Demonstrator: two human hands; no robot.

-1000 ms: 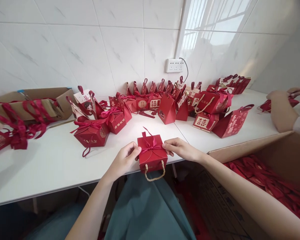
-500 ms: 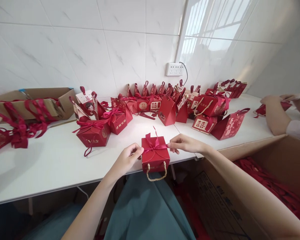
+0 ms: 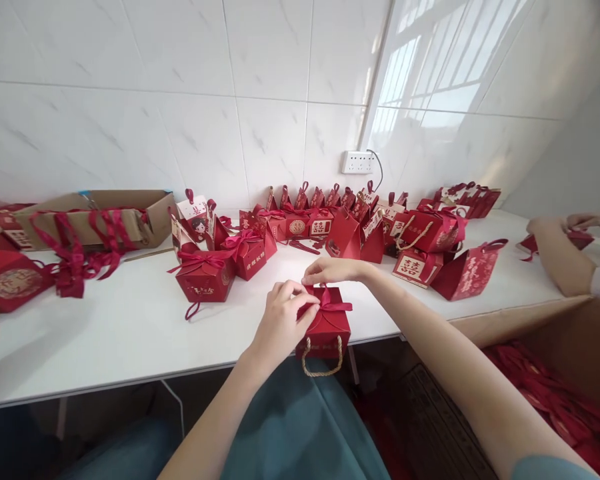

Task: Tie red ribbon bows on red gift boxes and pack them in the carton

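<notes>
A small red gift box [image 3: 329, 330] with a rope handle and a red ribbon bow [image 3: 333, 304] sits at the near edge of the white table [image 3: 115, 333]. My left hand [image 3: 281, 320] rests over the box's left top corner, its fingers pinched on the ribbon. My right hand [image 3: 330, 270] reaches across above the box's far edge, fingers closed on the ribbon's end. Both hands meet at the bow.
Many finished red gift boxes and bags [image 3: 345, 230] crowd the table's back. A cardboard box with ribbons [image 3: 87, 220] stands at the left. Another person's hands [image 3: 560, 250] work at the right. An open carton of red items [image 3: 555, 393] sits below right. A wall socket [image 3: 357, 162] is behind.
Both hands have left the box's sides and come together on top at the bow. My right hand crossed to the left over the box. The view shifted upward.
</notes>
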